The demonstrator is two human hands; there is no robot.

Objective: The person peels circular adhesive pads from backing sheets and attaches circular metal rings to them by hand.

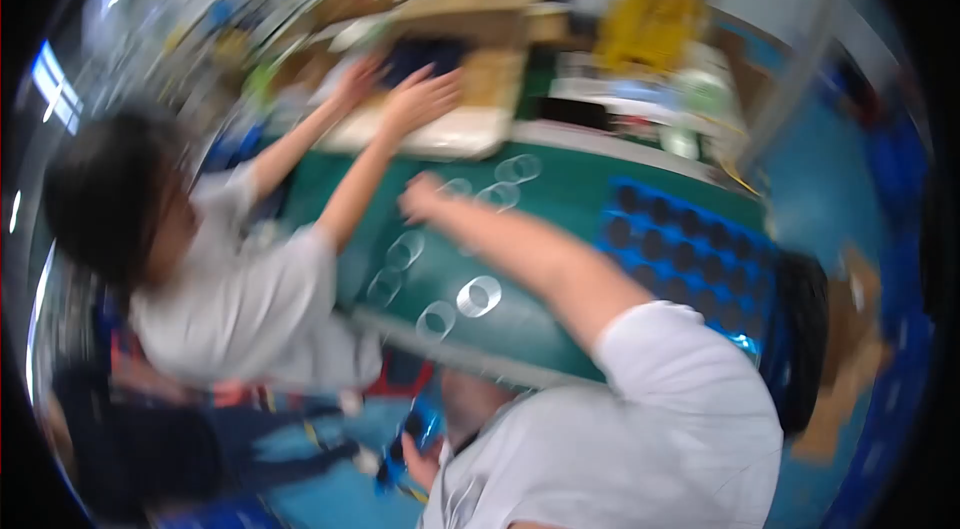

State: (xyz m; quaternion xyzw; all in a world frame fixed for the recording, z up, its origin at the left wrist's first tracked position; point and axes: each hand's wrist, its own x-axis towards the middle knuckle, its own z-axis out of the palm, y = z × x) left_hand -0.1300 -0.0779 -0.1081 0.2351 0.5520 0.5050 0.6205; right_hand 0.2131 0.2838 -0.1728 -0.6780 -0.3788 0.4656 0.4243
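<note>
My right hand reaches across the green tabletop, its fingers curled and blurred; what they hold, if anything, I cannot make out. Beside it lie pale rings, and another pale ring sits nearer the front edge among several more. Low by my body, my left hand is closed on a shiny blue piece with dark round spots. A blue tray with dark discs lies on the table to the right.
A co-worker at the left stretches both hands over a shallow box. A dark phone-like slab and a yellow object are at the back. A black bag hangs by the right edge.
</note>
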